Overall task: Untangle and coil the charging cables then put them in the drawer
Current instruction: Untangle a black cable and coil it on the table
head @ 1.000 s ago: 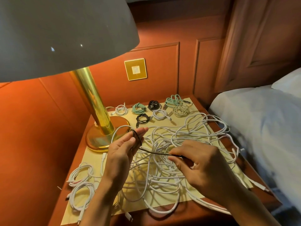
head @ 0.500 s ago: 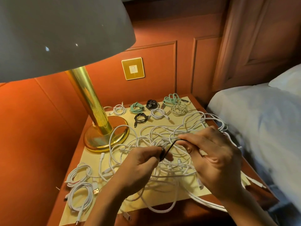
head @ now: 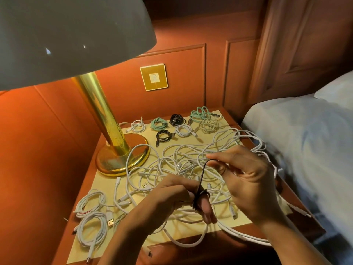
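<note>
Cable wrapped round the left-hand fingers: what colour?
Black. The cable shows best in the head view, strung between left hand and right hand.

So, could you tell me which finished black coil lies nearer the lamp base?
The front black coil, closest to the lamp base; the rear black coil sits farther back.

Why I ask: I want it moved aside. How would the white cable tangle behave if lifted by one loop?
Probably floppy: the white cable tangle lies in loose curving loops. Likely to drag other strands along, since they cross everywhere. Loops overhanging the nightstand edge may slip off.
</note>
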`<state>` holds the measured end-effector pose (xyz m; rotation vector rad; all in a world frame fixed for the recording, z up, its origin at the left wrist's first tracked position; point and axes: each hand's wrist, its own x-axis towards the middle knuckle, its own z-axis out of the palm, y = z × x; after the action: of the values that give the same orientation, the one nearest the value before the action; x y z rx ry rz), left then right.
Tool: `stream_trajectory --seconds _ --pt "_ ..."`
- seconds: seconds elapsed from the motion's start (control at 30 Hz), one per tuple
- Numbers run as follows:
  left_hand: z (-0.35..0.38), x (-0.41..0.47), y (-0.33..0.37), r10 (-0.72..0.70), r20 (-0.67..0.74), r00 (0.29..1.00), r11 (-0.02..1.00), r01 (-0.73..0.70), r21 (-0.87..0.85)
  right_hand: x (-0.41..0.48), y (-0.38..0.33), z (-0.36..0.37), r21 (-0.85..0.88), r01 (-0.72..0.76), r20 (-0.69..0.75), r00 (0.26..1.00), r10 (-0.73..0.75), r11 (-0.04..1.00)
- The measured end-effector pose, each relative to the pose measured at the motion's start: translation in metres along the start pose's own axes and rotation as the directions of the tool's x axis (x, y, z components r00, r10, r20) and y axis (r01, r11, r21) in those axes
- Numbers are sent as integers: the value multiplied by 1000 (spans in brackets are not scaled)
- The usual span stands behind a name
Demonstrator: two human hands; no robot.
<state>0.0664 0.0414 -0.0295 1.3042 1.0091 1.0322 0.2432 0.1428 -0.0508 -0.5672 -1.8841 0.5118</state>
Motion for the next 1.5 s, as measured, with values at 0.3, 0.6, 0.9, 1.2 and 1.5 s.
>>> stream_trajectory --seconds 0.3,0.6,0.9,1.2,1.5 --pt "0 -3 1 138 -205 969 820 -228 -525 -3 11 11 68 -251 312 925 218 966" --pt "12 6 12 -125 -532 837 588 -369 -719 -4 -27 20 111 -457 447 816 366 883" --pt "16 12 7 -158 -510 846 731 -247 -636 -11 -37 22 216 -623 334 771 542 752" --pt "14 14 5 -125 -690 713 960 -88 -266 -4 -38 9 437 -737 468 676 569 516" --pt "4 3 -4 -125 -621 774 984 19 -175 -1 -14 -1 428 -763 473 646 600 484"
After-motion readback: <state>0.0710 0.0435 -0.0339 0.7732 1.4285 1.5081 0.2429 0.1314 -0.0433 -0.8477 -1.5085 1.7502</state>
